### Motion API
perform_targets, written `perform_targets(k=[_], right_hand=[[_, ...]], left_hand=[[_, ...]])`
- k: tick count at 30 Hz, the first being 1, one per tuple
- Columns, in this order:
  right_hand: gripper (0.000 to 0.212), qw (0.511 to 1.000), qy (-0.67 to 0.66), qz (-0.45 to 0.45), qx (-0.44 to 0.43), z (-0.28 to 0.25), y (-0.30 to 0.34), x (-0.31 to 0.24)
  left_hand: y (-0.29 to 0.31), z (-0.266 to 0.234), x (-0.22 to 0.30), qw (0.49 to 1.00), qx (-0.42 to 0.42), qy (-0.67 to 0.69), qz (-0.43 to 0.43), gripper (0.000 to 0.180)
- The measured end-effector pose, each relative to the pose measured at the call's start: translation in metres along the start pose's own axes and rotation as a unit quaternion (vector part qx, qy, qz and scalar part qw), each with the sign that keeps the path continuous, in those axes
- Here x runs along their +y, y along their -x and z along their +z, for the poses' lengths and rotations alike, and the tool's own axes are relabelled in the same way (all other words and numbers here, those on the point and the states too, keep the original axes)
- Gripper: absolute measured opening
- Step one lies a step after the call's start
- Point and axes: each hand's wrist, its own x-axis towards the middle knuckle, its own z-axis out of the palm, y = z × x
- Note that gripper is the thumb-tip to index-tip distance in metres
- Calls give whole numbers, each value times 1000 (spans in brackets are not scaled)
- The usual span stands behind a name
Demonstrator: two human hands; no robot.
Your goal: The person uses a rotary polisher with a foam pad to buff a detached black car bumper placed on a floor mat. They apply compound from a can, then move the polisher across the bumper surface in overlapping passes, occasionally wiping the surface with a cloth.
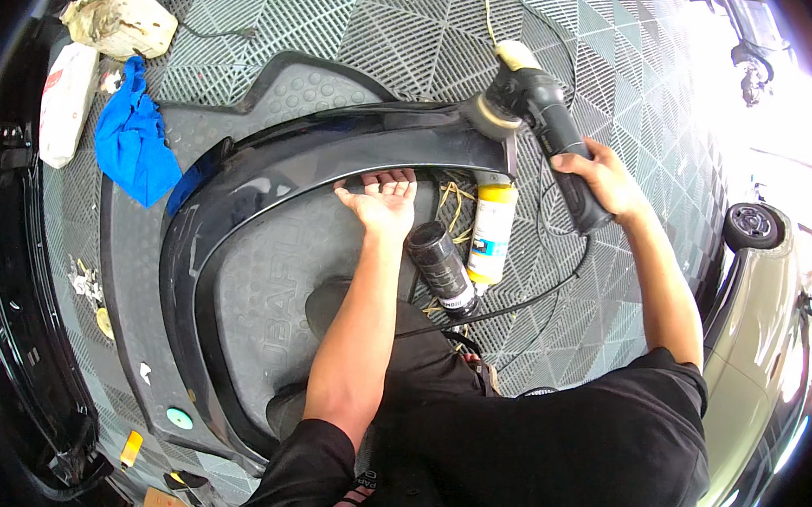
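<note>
A glossy black curved fender flare [244, 165] lies arched across a dark rubber mat [277, 236]. My right hand [606, 179] is wrapped round the grip of a black polisher [553, 123]. The polisher's round pad [489, 117] rests on or just over the flare's far right end; actual contact is hard to make out. My left hand [386, 201] is palm up at the flare's inner edge, fingers stretched out with the tips against or just under it. Close to that hand are a black spray can [442, 267] and a yellow-and-white bottle [491, 231].
A blue cloth [137, 139], a white packet [67, 103] and a stained pale bundle [118, 20] lie at the far left. The polisher's cord [514, 307] runs past my lap. A green disc [179, 418] sits near the mat's edge. A car [755, 331] stands at right.
</note>
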Motion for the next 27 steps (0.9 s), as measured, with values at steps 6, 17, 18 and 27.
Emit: perform_targets(k=[6, 17, 18, 27], right_hand=[[63, 999, -35, -10, -2, -27, 41, -17], [62, 974, -183, -128, 29, -56, 125, -8], [62, 968, -209, -140, 28, -56, 131, -3], [73, 919, -322, -226, -36, -47, 171, 17]], left_hand=[[33, 24, -1, 999, -25, 35, 29, 93], [104, 106, 7, 986, 41, 20, 161, 88], [109, 112, 12, 984, 51, 20, 168, 88], [137, 128, 36, 982, 46, -17, 182, 85]])
